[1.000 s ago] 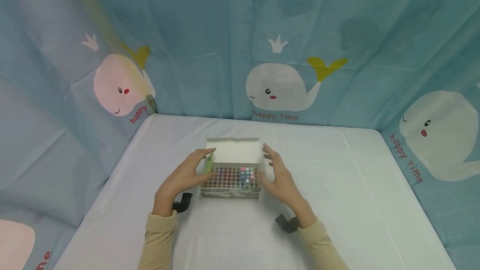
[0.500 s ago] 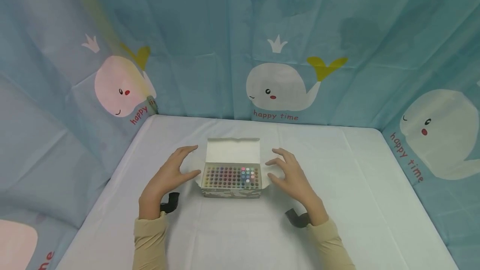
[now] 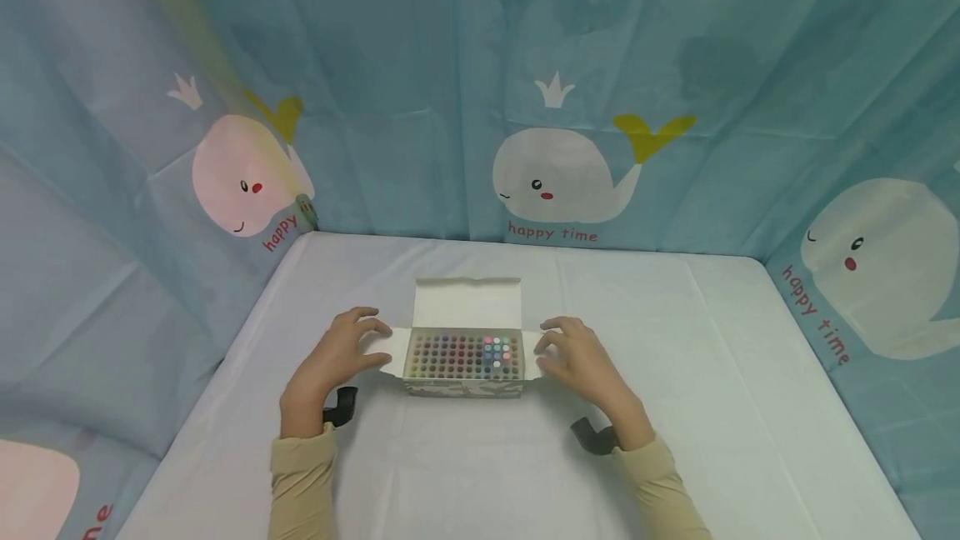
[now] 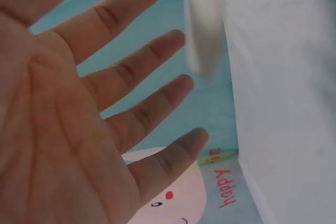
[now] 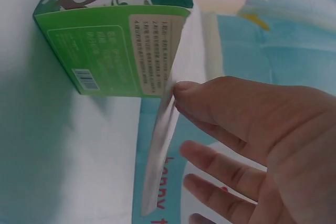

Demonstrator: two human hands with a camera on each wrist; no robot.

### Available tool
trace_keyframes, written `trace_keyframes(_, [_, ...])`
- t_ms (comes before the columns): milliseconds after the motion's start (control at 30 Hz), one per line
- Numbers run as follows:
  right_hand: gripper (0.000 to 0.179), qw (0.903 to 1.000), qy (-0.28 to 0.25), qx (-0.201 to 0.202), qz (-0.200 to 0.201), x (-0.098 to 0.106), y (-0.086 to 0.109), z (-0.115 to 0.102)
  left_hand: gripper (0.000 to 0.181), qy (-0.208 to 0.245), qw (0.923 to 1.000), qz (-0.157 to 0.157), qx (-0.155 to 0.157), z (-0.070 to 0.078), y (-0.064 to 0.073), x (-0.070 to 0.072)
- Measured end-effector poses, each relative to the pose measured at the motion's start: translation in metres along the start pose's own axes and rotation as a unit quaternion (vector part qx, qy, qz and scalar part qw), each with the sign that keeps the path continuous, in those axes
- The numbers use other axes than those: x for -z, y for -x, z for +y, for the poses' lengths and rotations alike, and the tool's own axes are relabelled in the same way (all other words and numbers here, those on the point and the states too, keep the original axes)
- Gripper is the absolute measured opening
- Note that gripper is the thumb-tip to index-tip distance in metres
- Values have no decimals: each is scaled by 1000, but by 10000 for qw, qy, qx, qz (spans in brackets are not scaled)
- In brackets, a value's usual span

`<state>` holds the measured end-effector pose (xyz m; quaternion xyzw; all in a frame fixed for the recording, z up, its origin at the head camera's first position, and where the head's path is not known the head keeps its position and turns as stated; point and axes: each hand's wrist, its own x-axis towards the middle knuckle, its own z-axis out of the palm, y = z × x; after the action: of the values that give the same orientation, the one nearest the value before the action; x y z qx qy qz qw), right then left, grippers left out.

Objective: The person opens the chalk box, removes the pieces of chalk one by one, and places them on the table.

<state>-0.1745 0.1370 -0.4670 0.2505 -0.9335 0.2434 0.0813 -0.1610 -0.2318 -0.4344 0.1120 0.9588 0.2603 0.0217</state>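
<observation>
A small cardboard box [image 3: 465, 388] stands on the table with its white-lined lid [image 3: 467, 304] raised at the back. Rows of round coloured ends [image 3: 450, 352] fill it. The left side flap [image 3: 400, 365] and right side flap [image 3: 532, 367] spread outward. My left hand [image 3: 337, 357] is at the left flap, thumb near its edge; the left wrist view shows long, spread fingers beside the blurred flap [image 4: 203, 30]. My right hand [image 3: 585, 363] is at the right flap. In the right wrist view its thumb touches the flap edge [image 5: 164, 135], the other fingers apart from it.
A white cloth covers the table [image 3: 465, 473]. Blue curtains [image 3: 390, 157] with whale prints enclose the back and sides. Black curved pieces [image 3: 343, 407] sit at both wrists. The box's end is green [image 5: 94, 45], with printed text and a barcode.
Both hands have drawn outward from over the box's ends, then lowered slightly to the flaps. The side flaps have swung outward and now lie spread, and the lid stays raised.
</observation>
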Motion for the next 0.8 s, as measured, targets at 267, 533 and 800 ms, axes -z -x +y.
trace_keyframes(267, [20,9965,-436,-627,-332,-8,0,-5,36,374,9974,-426,440,5,-5,-13])
trace_keyframes(533, [27,9851,-1319,-864,-687,-20,-2,-7,30,634,9941,-585,662,8,-14,-26])
trace_keyframes(800, [37,9741,-1699,-1159,-936,-32,-4,-13,35,766,9914,-832,656,14,-17,-31])
